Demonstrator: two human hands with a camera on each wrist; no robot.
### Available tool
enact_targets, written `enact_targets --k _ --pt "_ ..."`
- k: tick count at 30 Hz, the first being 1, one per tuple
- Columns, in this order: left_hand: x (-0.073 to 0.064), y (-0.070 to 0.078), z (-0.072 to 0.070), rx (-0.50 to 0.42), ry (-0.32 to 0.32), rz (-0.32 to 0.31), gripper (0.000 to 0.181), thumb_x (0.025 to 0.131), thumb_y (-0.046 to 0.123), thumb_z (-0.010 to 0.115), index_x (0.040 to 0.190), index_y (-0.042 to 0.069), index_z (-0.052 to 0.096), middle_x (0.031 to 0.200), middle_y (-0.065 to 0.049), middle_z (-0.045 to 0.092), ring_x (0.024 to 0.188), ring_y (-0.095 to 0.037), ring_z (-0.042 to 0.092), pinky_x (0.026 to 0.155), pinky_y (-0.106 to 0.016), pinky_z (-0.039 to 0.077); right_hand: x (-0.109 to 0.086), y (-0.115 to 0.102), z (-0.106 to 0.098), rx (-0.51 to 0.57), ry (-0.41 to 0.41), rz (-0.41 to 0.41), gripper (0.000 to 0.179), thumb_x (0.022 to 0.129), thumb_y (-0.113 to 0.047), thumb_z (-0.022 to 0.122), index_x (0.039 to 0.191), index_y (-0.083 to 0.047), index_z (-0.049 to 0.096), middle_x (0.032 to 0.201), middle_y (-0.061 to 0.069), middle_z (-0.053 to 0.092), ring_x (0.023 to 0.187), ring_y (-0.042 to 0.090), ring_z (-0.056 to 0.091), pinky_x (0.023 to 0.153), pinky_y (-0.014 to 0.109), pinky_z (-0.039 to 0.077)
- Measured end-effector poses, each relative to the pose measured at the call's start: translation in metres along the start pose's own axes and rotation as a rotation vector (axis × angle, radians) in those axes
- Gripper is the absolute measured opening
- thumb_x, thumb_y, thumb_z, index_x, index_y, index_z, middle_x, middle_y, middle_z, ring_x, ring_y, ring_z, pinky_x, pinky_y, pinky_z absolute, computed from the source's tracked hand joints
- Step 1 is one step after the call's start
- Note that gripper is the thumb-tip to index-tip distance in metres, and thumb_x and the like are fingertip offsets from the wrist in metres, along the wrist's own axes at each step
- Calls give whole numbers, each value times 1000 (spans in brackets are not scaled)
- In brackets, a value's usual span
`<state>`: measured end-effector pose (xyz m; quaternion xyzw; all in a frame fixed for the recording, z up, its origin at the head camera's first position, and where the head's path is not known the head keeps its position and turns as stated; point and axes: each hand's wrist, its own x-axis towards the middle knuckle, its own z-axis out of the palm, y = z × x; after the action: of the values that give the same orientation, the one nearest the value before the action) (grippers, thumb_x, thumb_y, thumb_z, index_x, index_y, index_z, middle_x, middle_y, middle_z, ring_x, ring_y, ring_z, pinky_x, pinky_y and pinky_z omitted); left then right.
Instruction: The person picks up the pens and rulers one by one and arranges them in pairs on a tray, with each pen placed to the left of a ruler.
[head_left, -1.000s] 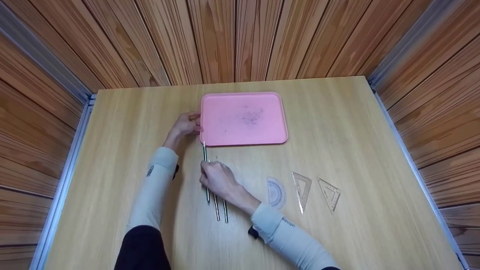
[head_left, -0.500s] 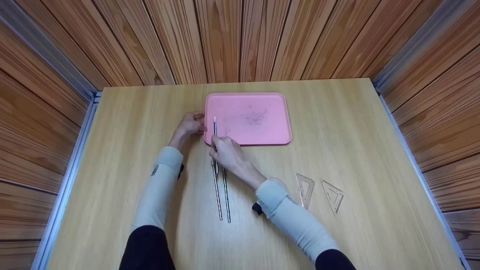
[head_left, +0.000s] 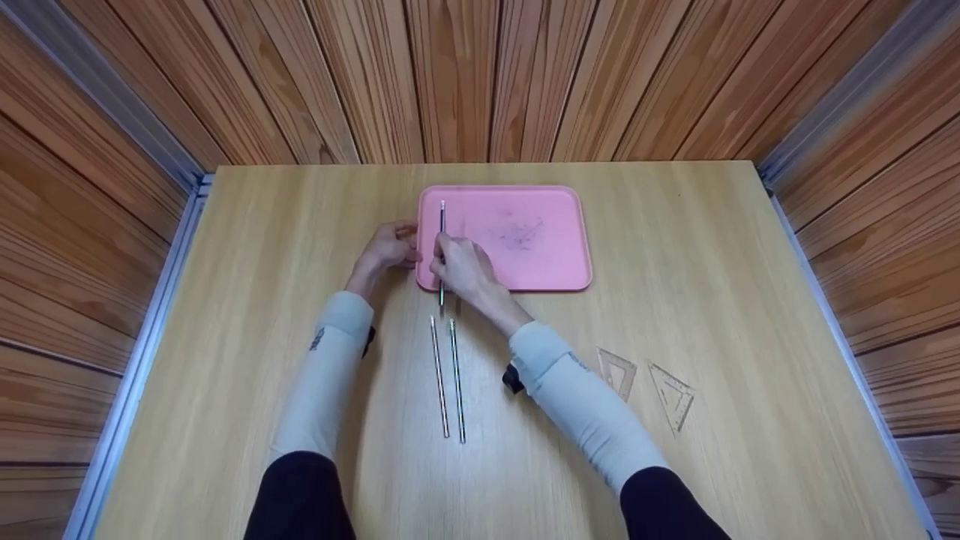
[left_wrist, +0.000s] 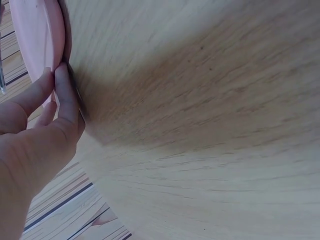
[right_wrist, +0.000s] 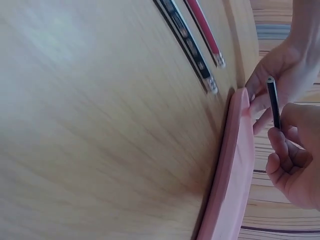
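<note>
My right hand [head_left: 466,266] holds a dark pencil [head_left: 442,217] over the left part of a pink tray [head_left: 551,262]. One pencil end points to the tray's far side, the other sticks out past its near edge. In the right wrist view, thumb and fingers pinch this pencil [right_wrist: 273,102]. With thumb and fingers, my left hand [head_left: 392,244] grips the tray's left rim, seen close in the left wrist view at the rim [left_wrist: 57,35]. A red pencil [right_wrist: 204,27] and a dark patterned pencil [right_wrist: 187,42] lie side by side on the table, both with white erasers toward the tray.
Two clear set squares lie to the right, one [head_left: 618,373] partly behind my right sleeve and the other [head_left: 671,397] further right. Wood-plank walls [head_left: 525,82] and metal rails [head_left: 142,360] border the wooden table [head_left: 750,300]. Dark marks [head_left: 521,234] show on the tray.
My right hand has lifted the dark pencil from beside the other pencils and carried it forward over the tray. The left hand stays at the rim. My right sleeve now hides the protractor.
</note>
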<state>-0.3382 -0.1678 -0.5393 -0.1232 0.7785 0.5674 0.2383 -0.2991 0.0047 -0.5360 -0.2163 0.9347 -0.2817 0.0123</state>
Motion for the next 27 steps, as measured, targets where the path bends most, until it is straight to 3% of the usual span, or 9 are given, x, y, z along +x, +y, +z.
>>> enact_targets --k 7,17,27 --pt "-2 0 3 -12 22 -7 63 90 -6 61 148 16 46 151 -9 44 107 -26 61 92 -39 56 23 14 0 -38 -44 23 7 92 -13 61 97 -8 61 89 6 69 81 20 66 70 33 56" --pt "-2 -6 2 -31 25 11 61 90 -8 58 147 10 46 146 -12 50 99 -24 64 87 -37 58 43 20 8 -132 -51 -32 9 90 -12 62 95 -4 62 86 10 69 80 26 67 73 42 56" --pt "-2 -8 2 -75 35 10 62 89 -10 57 146 12 48 145 -11 52 103 -26 63 87 -38 57 47 26 27 -187 -133 -76 14 95 -14 60 104 -4 61 90 12 68 83 27 65 74 39 56"
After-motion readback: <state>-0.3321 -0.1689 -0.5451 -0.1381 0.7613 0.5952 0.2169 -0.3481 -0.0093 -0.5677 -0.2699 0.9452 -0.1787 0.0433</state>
